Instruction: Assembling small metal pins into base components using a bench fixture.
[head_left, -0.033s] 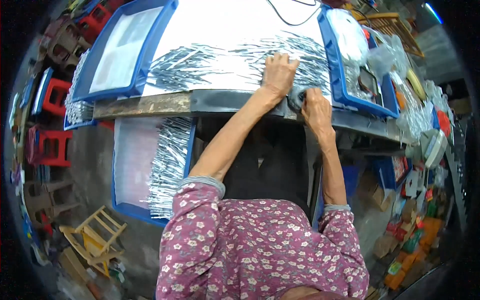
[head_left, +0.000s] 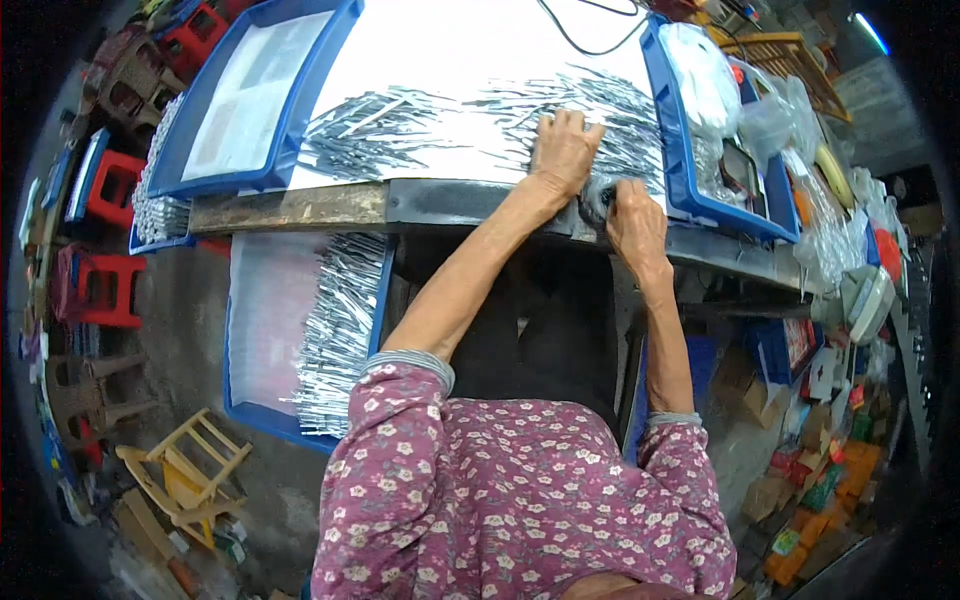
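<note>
Her left hand (head_left: 563, 150) lies flat, fingers spread, on the scattered thin metal strips (head_left: 440, 120) covering the white worktop (head_left: 450, 45). Just beside it, at the table edge, her right hand (head_left: 632, 222) curls around a small dark round object (head_left: 598, 200).

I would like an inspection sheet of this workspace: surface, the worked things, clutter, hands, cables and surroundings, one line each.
Surface: white table top with a worn metal front edge.
Worked things: thin metal pins spread in heaps across the table; more lie in a low blue tray under the edge.
Clutter: blue tray at the left with a white sheet; blue bin at the right holding plastic bags.
Hands: left hand flat on the pins; right hand grips a small dark round object at the table edge.
Cables: one black cable on the far table top.
Surroundings: red stools, a wooden stool, cartons on the floor.
</note>
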